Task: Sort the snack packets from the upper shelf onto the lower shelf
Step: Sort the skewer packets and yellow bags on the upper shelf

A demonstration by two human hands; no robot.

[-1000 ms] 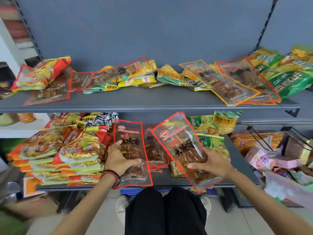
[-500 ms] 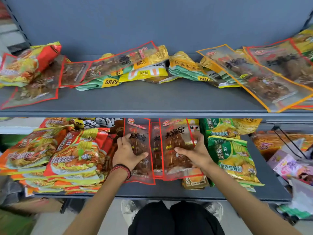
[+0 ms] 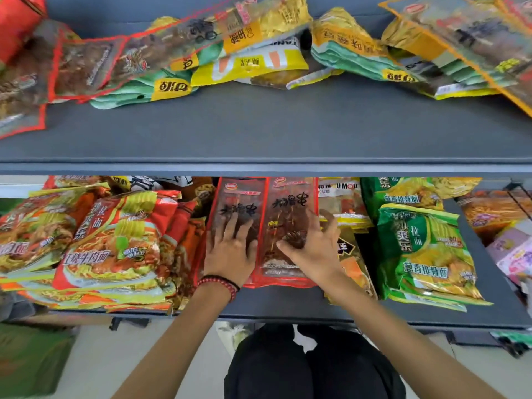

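Red noodle packs [image 3: 115, 243] lie left of my left hand [image 3: 230, 251], which presses flat, fingers straight, on 1 red-edged skewer packet [image 3: 239, 197] on the lower shelf [image 3: 273, 305]. Touching it, a 2nd packet [image 3: 290, 208] lies under my right hand [image 3: 312, 251], fingers spread, clasping nothing. Green noodle packs [image 3: 423, 254] lie right of it.

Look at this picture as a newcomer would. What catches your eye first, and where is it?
The two hands stand out first, mid lower shelf: the left hand lies flat on the left red-edged packet, and the right hand rests on the right red-edged packet beside it. Red noodle packets are stacked to their left and green noodle packets to their right. On the upper shelf, a jumble of packets lies along the back.
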